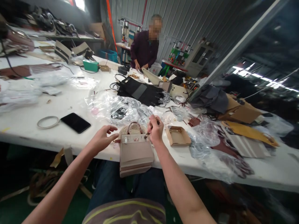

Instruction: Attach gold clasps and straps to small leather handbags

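Handbag (136,152) over near edge of table (52,138), left of closer right hand (155,130) gripping tool (146,136); left hand (104,137) empty, loosely parted.

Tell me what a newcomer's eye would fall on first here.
Probably the beige handbag at the near edge of the white table, between the open left hand and the right hand, which grips a slim tool at the bag's top right corner. Next would come the black phone lying on the table to the left, and the dark-clothed co-worker at the far side.
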Available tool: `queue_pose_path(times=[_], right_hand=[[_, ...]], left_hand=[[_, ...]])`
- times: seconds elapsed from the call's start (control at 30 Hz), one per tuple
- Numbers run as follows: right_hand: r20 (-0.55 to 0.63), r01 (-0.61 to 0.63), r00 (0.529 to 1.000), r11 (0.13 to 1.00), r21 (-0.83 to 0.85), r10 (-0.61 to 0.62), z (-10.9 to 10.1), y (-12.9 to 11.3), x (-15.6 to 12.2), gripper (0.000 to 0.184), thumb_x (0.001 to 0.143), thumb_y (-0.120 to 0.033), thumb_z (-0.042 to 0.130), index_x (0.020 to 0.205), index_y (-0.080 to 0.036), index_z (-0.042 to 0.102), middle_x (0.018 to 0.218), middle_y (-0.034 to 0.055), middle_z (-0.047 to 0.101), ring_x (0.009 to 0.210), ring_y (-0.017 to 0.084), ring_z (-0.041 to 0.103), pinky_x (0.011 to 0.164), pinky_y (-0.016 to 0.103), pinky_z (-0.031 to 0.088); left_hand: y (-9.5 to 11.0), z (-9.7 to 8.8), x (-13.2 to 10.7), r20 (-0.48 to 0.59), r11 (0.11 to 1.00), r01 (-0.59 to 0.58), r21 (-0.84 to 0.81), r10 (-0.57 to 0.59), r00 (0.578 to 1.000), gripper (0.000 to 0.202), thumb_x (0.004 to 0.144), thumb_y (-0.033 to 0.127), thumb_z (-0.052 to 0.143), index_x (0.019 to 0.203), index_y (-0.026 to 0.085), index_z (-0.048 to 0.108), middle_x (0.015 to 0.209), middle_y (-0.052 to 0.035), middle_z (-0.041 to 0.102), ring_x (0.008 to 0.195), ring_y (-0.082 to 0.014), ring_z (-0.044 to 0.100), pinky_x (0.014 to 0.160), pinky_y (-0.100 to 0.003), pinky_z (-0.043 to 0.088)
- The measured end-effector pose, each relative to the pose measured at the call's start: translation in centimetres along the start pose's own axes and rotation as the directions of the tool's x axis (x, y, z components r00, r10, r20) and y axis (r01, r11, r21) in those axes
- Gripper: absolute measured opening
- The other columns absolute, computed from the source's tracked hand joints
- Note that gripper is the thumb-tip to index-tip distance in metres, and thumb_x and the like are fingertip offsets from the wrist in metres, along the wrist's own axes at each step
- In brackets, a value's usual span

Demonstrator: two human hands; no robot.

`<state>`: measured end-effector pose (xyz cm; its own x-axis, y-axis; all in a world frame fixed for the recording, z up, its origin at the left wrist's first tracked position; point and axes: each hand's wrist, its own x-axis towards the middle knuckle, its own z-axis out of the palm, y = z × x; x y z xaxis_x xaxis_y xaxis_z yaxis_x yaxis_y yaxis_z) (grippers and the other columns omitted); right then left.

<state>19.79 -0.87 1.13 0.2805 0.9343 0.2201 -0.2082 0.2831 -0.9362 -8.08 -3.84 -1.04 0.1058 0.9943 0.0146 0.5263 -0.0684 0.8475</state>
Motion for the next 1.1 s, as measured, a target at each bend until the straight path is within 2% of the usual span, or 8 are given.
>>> queue_pose_path(times=[0.1,0.17,0.33,0.6,0.73,0.83,0.93,1.1], right_hand=[[0.017,0.017,1.000,1.000,0.001,-0.017,2.0,-0.5,-1.3,0.067,0.098,-0.068,0.079,0.059,-0.025,0.044,0.049,-0.0067,0.039,0.041,0.009,0.034,0.040,0.027,0.024],[0.078,0.047,0.996,0.999,0.007,-0.048,3.8,-0.6,-2.6,0.070,0.101,-0.067,0.076,0.056,-0.025,0.044,0.049,-0.0053,0.040,0.042,0.010,0.036,0.041,0.028,0.026],[0.168,0.078,0.983,0.997,-0.012,-0.075,6.8,0.5,-4.8,0.069,0.105,-0.066,0.071,0.056,-0.025,0.047,0.049,-0.0037,0.043,0.043,0.012,0.040,0.045,0.031,0.031],[0.174,0.058,0.983,0.998,-0.022,-0.053,7.3,2.9,-4.7,0.065,0.109,-0.061,0.068,0.058,-0.026,0.046,0.051,-0.0043,0.041,0.044,0.013,0.039,0.047,0.032,0.030],[0.118,0.085,0.991,0.987,-0.139,-0.069,7.4,3.6,-5.3,0.064,0.109,-0.064,0.065,0.061,-0.027,0.043,0.053,-0.0033,0.043,0.047,0.014,0.042,0.048,0.032,0.035],[0.126,0.122,0.988,0.956,-0.266,-0.091,7.4,3.8,-5.9,0.063,0.108,-0.066,0.065,0.062,-0.027,0.045,0.056,-0.0012,0.047,0.052,0.016,0.048,0.051,0.032,0.038],[0.141,0.120,0.987,0.943,-0.311,-0.079,7.6,3.6,-6.0,0.062,0.108,-0.065,0.064,0.062,-0.027,0.047,0.056,-0.0007,0.048,0.054,0.016,0.049,0.051,0.032,0.038],[0.142,0.155,0.983,0.932,-0.327,-0.113,7.9,3.1,-5.7,0.062,0.109,-0.063,0.065,0.061,-0.027,0.049,0.056,-0.0006,0.049,0.054,0.016,0.048,0.054,0.032,0.041]], left_hand=[[-1.2,0.8,-0.8,0.034,0.997,0.068,-0.048,-0.067,0.997,0.068,0.081,0.066,0.074,0.127,0.016,0.079,0.116,-0.0149,0.076,0.107,-0.0341,0.070,0.093,-0.045,0.057],[-1.2,2.1,-0.7,0.054,0.992,0.088,-0.089,-0.083,0.995,0.070,0.079,0.065,0.076,0.127,0.015,0.080,0.111,-0.0139,0.076,0.102,-0.0331,0.071,0.088,-0.043,0.057],[-1.2,4.8,0.3,0.040,0.989,0.066,-0.129,-0.061,0.997,0.052,0.075,0.053,0.078,0.112,0.016,0.085,0.094,-0.0080,0.074,0.089,-0.0282,0.069,0.079,-0.037,0.055],[-1.9,5.9,0.7,-0.011,0.988,0.094,-0.123,-0.096,0.995,0.034,0.076,0.043,0.082,0.096,0.016,0.084,0.081,-0.0018,0.068,0.076,-0.0219,0.062,0.073,-0.033,0.048],[-2.4,6.1,0.9,-0.009,0.987,0.085,-0.136,-0.087,0.996,0.030,0.075,0.038,0.081,0.095,0.016,0.084,0.084,-0.0024,0.068,0.076,-0.0208,0.061,0.072,-0.032,0.048],[-2.7,5.9,1.1,0.027,0.984,0.082,-0.160,-0.079,0.997,0.033,0.074,0.039,0.081,0.096,0.016,0.084,0.081,-0.0017,0.066,0.074,-0.0202,0.059,0.069,-0.031,0.046],[-2.6,5.4,1.2,0.090,0.984,0.060,-0.169,-0.045,0.995,0.032,0.074,0.041,0.079,0.094,0.016,0.084,0.072,0.0001,0.063,0.069,-0.0191,0.055,0.063,-0.030,0.040],[-2.2,5.2,1.2,0.120,0.995,0.004,-0.098,0.008,0.993,0.019,0.073,0.035,0.072,0.075,0.017,0.078,0.060,0.0024,0.051,0.062,-0.0169,0.047,0.059,-0.031,0.031]])
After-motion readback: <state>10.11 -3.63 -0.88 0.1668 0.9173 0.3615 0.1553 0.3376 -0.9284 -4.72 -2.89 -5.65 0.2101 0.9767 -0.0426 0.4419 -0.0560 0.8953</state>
